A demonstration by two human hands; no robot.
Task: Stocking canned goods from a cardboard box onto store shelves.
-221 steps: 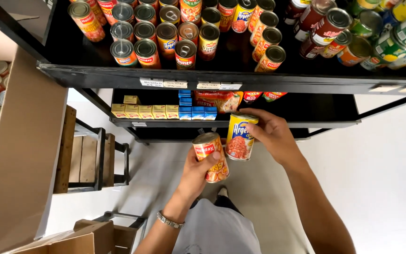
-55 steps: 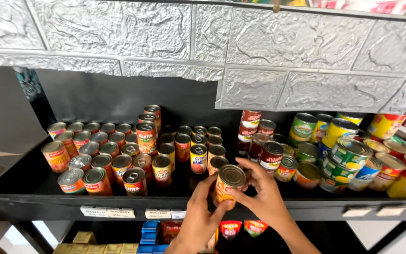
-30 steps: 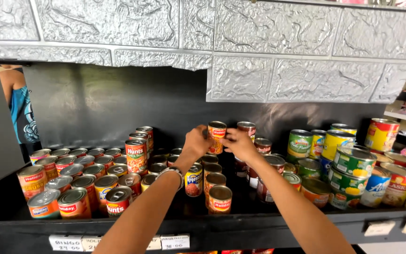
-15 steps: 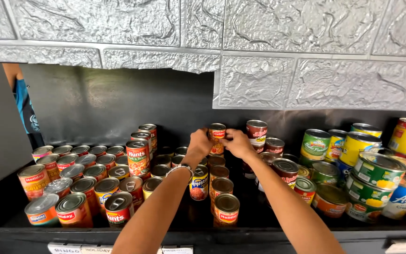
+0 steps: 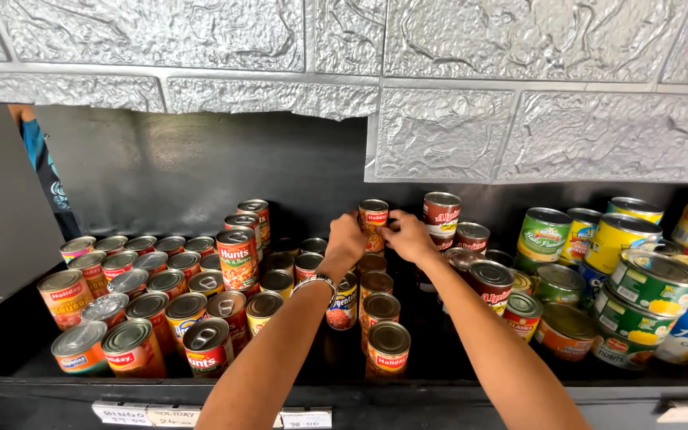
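at the far left of the dark shelf (image 5: 9, 350) stood a crowd of upright red-labelled cans (image 5: 133, 318), lids up, packed in rows with a taller can (image 5: 238, 259) rising among them near the middle. behind them, at the left edge, a strip of another person's blue sleeve (image 5: 41, 167) showed beside the grey wall panel.

moving right, the left hand (image 5: 346, 241) reached in from below, a bracelet on the wrist, its grip closed against the left side of a small orange-labelled can (image 5: 373, 216). that can stood upright at the back of the shelf, its long axis vertical; it appeared to rest on top of another can in the column beneath it, though the hands hid the contact. the right hand (image 5: 406, 236) met it from the other side, fingers curled on the can's right flank, so the can sat clamped between the two grips, straight ahead of both and slightly above the knuckles. both hands lay about equally near; neither was clearly the closer.

in front of the held can ran a single file of like cans (image 5: 381, 334) toward the shelf edge. just right of the right hand stood two dark red cans (image 5: 442, 215), then green and yellow cans (image 5: 599, 239) stacked and tilted at the far right.
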